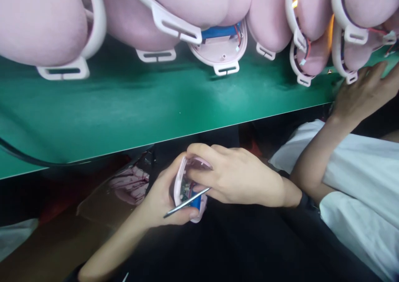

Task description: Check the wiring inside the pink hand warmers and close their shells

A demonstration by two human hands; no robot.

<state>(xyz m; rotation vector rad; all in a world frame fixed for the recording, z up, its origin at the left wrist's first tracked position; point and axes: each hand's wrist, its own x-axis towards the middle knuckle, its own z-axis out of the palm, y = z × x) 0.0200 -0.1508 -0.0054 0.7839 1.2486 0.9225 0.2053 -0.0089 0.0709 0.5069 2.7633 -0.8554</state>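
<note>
Below the table's edge, my left hand [160,201] is closed around a small pink shell [178,183], held open side up. A green circuit board and a blue battery [196,202] show inside it. My right hand [238,176] covers the shell's top, fingers curled over its rim, and pinches a thin metal tool [183,206] that lies slanted across the shell's opening. Both hands touch the shell.
A green table [156,103] carries several pink padded devices with white frames; one open unit [222,45] shows a blue battery and wires. Another person's hand [363,93] in a white sleeve [358,178] rests at the table's right. A clear bag of pink parts [131,185] lies below left.
</note>
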